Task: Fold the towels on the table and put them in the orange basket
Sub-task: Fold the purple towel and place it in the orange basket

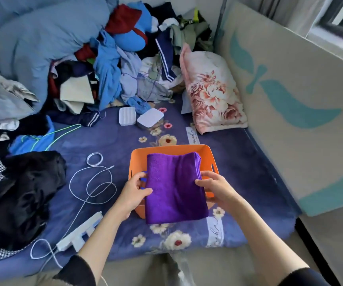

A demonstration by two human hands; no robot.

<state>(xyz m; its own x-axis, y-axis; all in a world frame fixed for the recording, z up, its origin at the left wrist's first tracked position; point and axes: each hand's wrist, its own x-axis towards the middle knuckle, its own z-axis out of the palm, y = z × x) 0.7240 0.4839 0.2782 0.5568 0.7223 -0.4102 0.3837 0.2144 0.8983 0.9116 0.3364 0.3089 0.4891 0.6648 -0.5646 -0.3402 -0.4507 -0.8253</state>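
Bare blanket point(249, 162) lies right of the basket point(166, 148); a white cable point(92, 182) loops left, boxes point(137, 118) and pillow point(212, 89) behind.

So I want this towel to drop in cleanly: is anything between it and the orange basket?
Nothing visible blocks it. The purple towel, held by the left hand and right hand, is already over the orange basket. Its near end overhangs the basket's front edge. The basket's inside is mostly hidden.

My folded purple towel point(174, 186) lies across the orange basket point(166, 149), its near end overhanging the rim; the basket sits on the flowered blue bed point(108, 141).
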